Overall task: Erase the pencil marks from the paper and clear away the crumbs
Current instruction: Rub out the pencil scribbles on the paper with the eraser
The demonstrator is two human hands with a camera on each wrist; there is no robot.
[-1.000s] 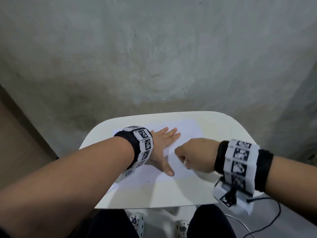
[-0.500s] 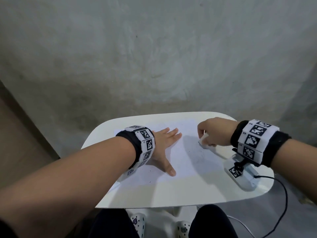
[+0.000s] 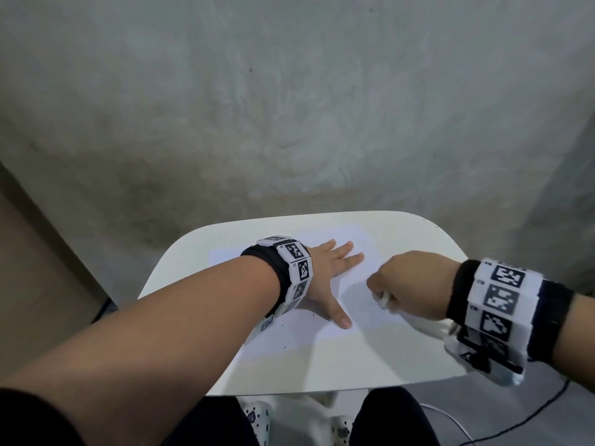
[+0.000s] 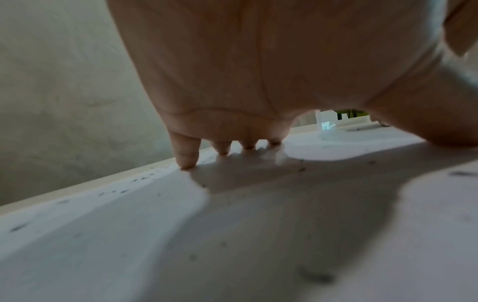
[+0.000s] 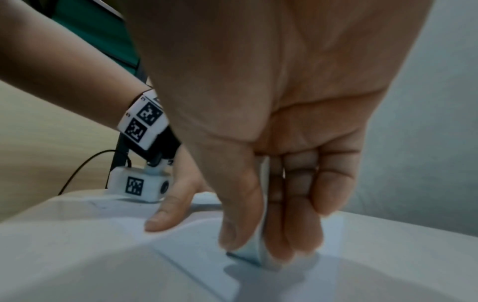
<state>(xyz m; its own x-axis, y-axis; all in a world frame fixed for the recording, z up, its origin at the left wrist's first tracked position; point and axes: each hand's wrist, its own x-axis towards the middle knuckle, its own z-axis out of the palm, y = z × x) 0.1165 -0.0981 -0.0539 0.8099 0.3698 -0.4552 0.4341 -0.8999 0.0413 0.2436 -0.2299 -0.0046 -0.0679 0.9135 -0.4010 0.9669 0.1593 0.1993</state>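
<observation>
Paper [image 3: 289, 326], white with dark crumbs, lies near the tabletop's [image 3: 402, 358] left edge; left hand [image 3: 325, 278] presses flat, right hand [image 3: 415, 284] pinches eraser [image 5: 254, 252].

No readable text, only square black-and-white marker codes on wristbands [image 3: 492, 297]

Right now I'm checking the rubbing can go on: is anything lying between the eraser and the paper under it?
Nothing visible does. The right hand pinches the eraser, whose lower end meets the paper directly. The left hand presses the sheet flat off to one side, its thumb clear of the eraser.
</observation>
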